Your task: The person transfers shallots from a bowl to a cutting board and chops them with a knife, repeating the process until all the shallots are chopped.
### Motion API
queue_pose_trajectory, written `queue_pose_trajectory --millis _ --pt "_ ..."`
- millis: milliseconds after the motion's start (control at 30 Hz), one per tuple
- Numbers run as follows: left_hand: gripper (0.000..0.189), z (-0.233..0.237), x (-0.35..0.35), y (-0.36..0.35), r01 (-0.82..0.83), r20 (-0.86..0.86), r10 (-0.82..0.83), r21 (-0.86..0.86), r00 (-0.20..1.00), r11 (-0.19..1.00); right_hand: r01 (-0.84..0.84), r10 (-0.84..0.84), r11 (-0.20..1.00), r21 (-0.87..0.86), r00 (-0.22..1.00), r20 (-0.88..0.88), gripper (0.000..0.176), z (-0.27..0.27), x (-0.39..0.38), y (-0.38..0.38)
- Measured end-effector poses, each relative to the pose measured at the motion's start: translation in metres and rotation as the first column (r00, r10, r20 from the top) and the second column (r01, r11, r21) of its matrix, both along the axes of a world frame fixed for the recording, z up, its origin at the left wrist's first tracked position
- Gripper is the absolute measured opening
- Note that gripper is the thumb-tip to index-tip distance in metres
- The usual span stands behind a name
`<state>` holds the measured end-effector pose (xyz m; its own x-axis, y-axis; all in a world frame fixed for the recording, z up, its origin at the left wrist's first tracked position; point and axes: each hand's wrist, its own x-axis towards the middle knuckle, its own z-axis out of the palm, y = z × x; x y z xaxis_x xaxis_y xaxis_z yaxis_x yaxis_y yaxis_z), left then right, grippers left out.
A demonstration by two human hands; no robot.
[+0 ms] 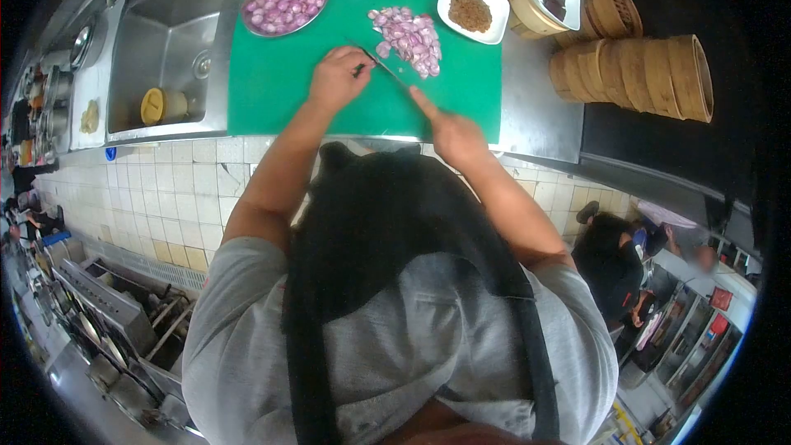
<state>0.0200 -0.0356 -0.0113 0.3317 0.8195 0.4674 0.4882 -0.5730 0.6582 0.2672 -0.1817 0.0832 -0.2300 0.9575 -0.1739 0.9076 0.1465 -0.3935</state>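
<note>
On the green cutting board my right hand grips a knife, its index finger stretched along the blade's back. The blade points up and left, its tip side close to my left hand. That hand's fingers are curled at the blade; whatever they may hold is too small to make out. A pile of cut shallots lies just beyond the knife. At the board's upper left stands a metal bowl of peeled shallots.
A white dish with brown food stands at the board's upper right. Bamboo steamers are stacked farther right. At left is a metal sink with a yellow container. A person in dark clothes is behind at the right.
</note>
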Motion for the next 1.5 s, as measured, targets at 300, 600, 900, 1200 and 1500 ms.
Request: queue_pose_trajectory --millis 300,600,900,1200,1500 --pt "0.009 0.002 -0.002 0.001 0.014 0.003 -0.014 0.018 1.0 1.0 -0.003 0.004 1.0 0.028 1.0 -0.021 0.085 0.0 -0.003 0.002" --pt "0.009 0.0 -0.002 0.003 0.019 -0.018 -0.019 0.019 1.0 1.0 0.034 -0.03 0.99 -0.139 0.999 0.03 0.082 -0.003 -0.005 0.008" --pt "0.01 0.0 0.002 0.001 -0.003 -0.022 0.004 0.046 1.0 0.999 0.113 -0.114 0.986 -0.123 0.993 -0.004 0.08 -0.001 0.005 0.008" --pt "0.009 -0.003 0.001 0.005 0.009 -0.045 -0.004 0.116 0.999 0.993 0.064 -0.067 0.99 -0.126 0.998 -0.017 0.078 -0.002 0.001 0.002" --pt "0.007 0.005 -0.004 -0.005 -0.01 0.06 0.018 -0.128 0.998 0.992 0.081 -0.095 0.992 -0.096 0.985 -0.144 0.072 0.002 0.011 0.004"
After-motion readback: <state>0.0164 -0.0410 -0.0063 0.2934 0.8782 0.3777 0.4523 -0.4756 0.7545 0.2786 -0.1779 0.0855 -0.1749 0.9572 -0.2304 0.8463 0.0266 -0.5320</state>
